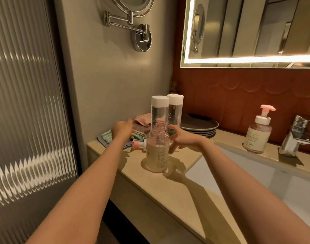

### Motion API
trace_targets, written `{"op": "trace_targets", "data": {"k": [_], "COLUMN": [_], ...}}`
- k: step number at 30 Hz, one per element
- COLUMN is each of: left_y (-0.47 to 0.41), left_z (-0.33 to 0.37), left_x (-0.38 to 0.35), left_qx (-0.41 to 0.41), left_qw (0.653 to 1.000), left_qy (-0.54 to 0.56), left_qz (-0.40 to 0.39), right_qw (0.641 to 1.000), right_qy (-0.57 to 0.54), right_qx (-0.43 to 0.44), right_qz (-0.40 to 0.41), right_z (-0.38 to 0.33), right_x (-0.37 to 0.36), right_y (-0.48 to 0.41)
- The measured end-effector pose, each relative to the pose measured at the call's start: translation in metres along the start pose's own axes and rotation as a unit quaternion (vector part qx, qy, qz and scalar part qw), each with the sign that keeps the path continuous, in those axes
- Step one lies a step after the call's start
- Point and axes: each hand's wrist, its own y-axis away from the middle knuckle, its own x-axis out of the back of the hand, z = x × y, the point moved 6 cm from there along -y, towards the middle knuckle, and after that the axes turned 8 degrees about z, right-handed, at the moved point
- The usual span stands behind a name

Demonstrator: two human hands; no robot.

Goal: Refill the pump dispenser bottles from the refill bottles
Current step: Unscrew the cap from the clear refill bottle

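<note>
Head view: one camera, looking down at a bathroom counter (150, 189) beside a sink (256, 175).
Open dispenser bottle (157, 154): stands upright on the counter, long axis vertical, uncapped neck pointing up, partly filled with pale liquid.
Pump head (138, 144): lies on its side just left of that bottle, pink nozzle pointing left.
Refill bottles: two clear, white-capped, upright, just behind the open bottle; nearer one (159, 111), farther one (175, 108).
Second pump dispenser bottle (258, 136): upright behind the sink, pump on, nozzle pointing right, near the faucet (296, 138).
Left hand (122, 128): blurred, fingers stretched toward the refill bottles, holding nothing.
Right hand (183, 140): fingers spread and relaxed beside the open bottle; contact cannot be told.
Behind: folded cloths (143, 119), stacked plates (200, 125).
</note>
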Motion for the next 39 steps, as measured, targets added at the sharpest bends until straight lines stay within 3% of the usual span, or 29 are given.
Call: {"op": "trace_targets", "data": {"k": [3, 8, 17, 29, 39], "left_y": [-0.010, -0.019, -0.039, -0.038, 0.002], "left_z": [0.041, 0.077, 0.081, 0.094, 0.157], "left_x": [-0.003, -0.035, -0.091, -0.088, -0.074], "left_qx": [-0.092, -0.157, -0.161, -0.242, -0.303], "left_qw": [0.996, 0.978, 0.967, 0.962, 0.949], "left_qy": [-0.013, -0.075, -0.026, -0.048, -0.012], "left_qz": [-0.015, -0.114, -0.193, -0.118, -0.083], "right_qw": [0.997, 0.981, 0.974, 0.950, 0.903], "right_qy": [-0.022, -0.046, -0.035, -0.048, -0.074], "right_qx": [0.010, 0.024, 0.053, 0.094, 0.125], "right_qz": [0.076, 0.189, 0.216, 0.293, 0.405], "right_z": [-0.012, -0.031, -0.033, -0.035, -0.058], "right_x": [0.030, 0.050, 0.037, 0.045, 0.078], "right_y": [-0.011, -0.040, -0.086, -0.091, -0.059]}}
